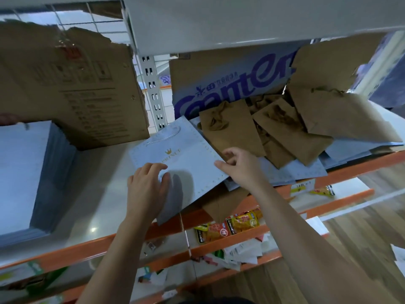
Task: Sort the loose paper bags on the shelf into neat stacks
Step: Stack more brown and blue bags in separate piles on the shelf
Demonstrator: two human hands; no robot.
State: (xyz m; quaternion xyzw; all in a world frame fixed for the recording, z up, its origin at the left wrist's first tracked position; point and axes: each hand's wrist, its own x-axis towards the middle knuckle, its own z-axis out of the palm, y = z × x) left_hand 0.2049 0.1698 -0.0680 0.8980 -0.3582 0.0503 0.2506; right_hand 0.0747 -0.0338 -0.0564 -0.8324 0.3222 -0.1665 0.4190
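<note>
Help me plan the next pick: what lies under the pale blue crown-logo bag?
Under the crown-logo bag, more pale blue bags stick out at its right edge, and a brown bag pokes out below its front corner. Whatever else lies beneath is covered.

Two hands (149,187) (238,165), two cardboard boxes (72,84) (230,80), one blue-bag stack (24,172), several loose blue bags (182,154) (306,170), at least three brown bags (228,130) (285,128) (341,119).

bare shelf top (105,172) open between blue bag stack (26,172) and brown bag heap (285,132), cardboard boxes (70,84) blocking behind
</note>
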